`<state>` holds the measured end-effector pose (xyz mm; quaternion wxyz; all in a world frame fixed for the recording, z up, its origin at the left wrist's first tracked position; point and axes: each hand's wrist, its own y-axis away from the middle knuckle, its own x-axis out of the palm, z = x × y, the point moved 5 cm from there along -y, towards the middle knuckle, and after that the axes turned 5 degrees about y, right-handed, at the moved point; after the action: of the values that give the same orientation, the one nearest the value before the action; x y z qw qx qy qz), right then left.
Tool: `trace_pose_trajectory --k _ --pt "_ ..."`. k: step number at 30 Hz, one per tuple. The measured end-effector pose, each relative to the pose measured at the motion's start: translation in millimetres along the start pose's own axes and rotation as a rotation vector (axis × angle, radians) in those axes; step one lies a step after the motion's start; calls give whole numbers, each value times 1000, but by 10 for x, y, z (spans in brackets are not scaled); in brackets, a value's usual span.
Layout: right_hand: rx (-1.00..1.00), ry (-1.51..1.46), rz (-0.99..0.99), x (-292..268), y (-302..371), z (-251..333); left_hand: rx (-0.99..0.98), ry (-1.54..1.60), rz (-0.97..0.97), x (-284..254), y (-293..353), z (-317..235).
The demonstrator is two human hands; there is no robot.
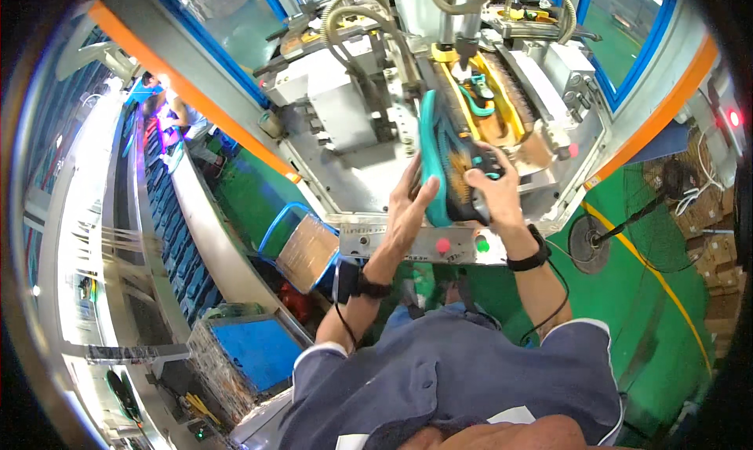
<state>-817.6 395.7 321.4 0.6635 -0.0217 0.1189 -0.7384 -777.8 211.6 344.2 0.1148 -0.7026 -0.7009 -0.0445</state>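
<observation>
A black sports shoe with a teal sole [433, 148] is held up in front of the machine, toe end pointing away and its teal side turned to the left. My left hand [410, 203] is closed along the left side of the shoe, with the thumb on the teal edge. My right hand [500, 189] is closed on its right side, around a dark part with teal spots. Just beyond the shoe, a yellow mould [508, 109] in the machine holds another teal and black piece [477, 97] under a vertical press rod [466, 48].
A red button [443, 246] and a green button [482, 244] sit on the machine's front panel. A conveyor line [176, 246] runs on the left, where another person works. Nearby are a blue-framed stool [300, 254], a blue-topped box [255, 349] and a floor fan [594, 238].
</observation>
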Motion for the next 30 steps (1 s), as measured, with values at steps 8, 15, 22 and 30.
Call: trace_pose_trajectory --k 8,15,22,30 --pt "89 74 -398 -1204 -360 -171 15 -443 -151 247 -2392 1308" --pt "56 375 -484 -1280 -671 -58 -173 -746 -257 -106 -3421 2151" --pt "54 693 -249 -1101 -2455 -177 -652 517 -101 -345 -2654 1593" --pt "208 1039 104 989 -3497 -976 -456 541 -168 -1552 -480 239"
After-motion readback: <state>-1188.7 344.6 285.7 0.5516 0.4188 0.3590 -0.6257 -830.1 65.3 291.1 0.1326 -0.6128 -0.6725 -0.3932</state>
